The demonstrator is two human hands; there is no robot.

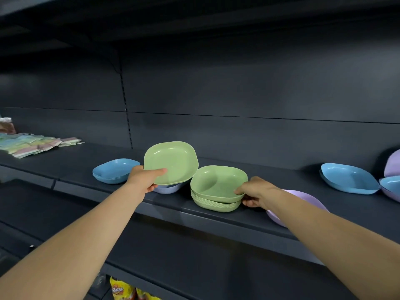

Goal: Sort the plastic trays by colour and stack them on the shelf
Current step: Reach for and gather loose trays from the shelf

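My left hand (145,178) grips a single green tray (171,162) by its near edge and holds it tilted above the dark shelf (216,219). Under it a purple tray (167,188) rests on the shelf. My right hand (255,192) clasps the right rim of the green tray stack (217,188), thumb on the top tray. A blue tray stack (114,171) stands to the left. More blue trays (348,178) lie at the right, and a purple tray (303,197) is partly hidden under my right forearm.
Further purple and blue trays (392,180) sit at the far right edge. Flat pastel packets (32,144) lie on the shelf at far left. Yellow snack bags (123,289) show on a lower shelf. The shelf's back panel rises close behind the trays.
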